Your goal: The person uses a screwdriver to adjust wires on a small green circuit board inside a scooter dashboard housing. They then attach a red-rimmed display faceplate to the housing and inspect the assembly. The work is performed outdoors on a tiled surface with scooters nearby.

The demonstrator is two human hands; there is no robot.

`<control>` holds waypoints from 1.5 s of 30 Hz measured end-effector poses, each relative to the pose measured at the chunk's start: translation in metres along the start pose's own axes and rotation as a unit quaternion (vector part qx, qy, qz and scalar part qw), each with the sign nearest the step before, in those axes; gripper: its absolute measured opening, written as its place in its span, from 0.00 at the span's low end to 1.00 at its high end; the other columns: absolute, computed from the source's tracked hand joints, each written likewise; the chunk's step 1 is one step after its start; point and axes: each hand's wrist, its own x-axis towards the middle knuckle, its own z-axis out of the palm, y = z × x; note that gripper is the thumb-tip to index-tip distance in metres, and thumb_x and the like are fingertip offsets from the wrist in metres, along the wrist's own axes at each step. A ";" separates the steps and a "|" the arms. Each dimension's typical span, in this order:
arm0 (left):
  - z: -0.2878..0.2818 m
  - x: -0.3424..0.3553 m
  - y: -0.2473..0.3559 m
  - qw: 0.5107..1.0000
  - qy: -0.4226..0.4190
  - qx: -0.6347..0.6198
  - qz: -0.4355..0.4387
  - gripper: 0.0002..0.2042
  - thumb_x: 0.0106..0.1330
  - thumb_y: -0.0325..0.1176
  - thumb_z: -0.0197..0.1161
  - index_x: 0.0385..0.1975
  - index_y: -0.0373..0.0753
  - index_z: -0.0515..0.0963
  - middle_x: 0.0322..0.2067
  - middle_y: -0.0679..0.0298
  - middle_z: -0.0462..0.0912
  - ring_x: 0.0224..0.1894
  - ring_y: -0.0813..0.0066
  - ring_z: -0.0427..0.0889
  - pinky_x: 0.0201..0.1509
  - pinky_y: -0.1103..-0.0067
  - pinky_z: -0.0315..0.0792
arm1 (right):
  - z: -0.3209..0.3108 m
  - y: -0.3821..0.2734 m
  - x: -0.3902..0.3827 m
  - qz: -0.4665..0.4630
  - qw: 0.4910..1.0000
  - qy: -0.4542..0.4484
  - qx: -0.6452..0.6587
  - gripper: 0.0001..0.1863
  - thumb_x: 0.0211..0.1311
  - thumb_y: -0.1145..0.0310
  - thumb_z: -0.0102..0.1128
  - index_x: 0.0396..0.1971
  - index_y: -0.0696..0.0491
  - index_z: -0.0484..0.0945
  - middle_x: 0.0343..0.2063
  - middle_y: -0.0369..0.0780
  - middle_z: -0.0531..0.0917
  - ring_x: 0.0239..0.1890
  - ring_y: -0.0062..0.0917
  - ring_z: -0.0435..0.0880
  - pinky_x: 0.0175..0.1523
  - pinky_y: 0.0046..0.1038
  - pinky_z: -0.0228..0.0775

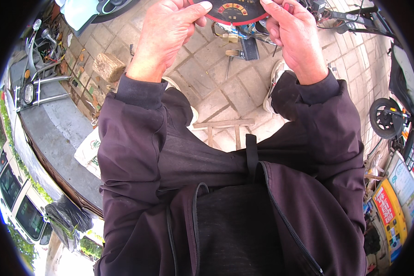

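Observation:
At the top of the head view, my left hand (pixel 170 37) grips the left end of a dark, curved display panel (pixel 232 10) with a red rim and an arc of yellow markers, thumb on its face. My right hand (pixel 294 37) holds the other end between thumb and curled fingers. Just behind and below the panel is a small assembly (pixel 246 48) with dark and brassy metal parts and wires; its connection to the panel is unclear. The panel's top edge is cut off by the frame.
A wooden block (pixel 108 66) and white bag (pixel 87 152) lie left, beside a grey board (pixel 62 138) with metal parts (pixel 30 92). A wooden frame (pixel 221 124) lies between my feet. Vehicle parts (pixel 331 14) are upper right, a wheel (pixel 382 117) and signboards (pixel 388 211) right.

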 end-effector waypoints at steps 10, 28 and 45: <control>0.000 0.003 -0.002 1.000 -0.002 -0.008 0.001 0.06 0.72 0.31 0.65 0.33 0.37 0.79 0.21 0.71 0.79 0.14 0.91 0.64 0.16 0.89 0.54 | 0.001 -0.001 0.000 0.004 1.000 -0.001 0.007 0.04 0.75 0.70 0.59 0.40 0.55 0.79 0.22 0.29 0.77 0.16 0.10 0.69 0.19 0.15 0.57; -0.001 0.003 -0.002 1.000 0.000 -0.001 0.001 0.05 0.73 0.32 0.65 0.34 0.40 0.78 0.22 0.72 0.79 0.15 0.92 0.64 0.17 0.90 0.55 | 0.003 0.000 0.001 -0.008 1.000 0.009 -0.004 0.05 0.74 0.70 0.61 0.39 0.55 0.79 0.21 0.29 0.78 0.16 0.09 0.70 0.19 0.15 0.57; -0.002 0.004 -0.004 1.000 0.000 -0.002 0.005 0.05 0.73 0.32 0.65 0.35 0.39 0.80 0.22 0.73 0.79 0.15 0.92 0.66 0.18 0.90 0.56 | 0.000 0.000 0.000 -0.019 1.000 0.008 -0.022 0.05 0.72 0.72 0.64 0.39 0.58 0.80 0.21 0.29 0.79 0.18 0.08 0.69 0.22 0.15 0.56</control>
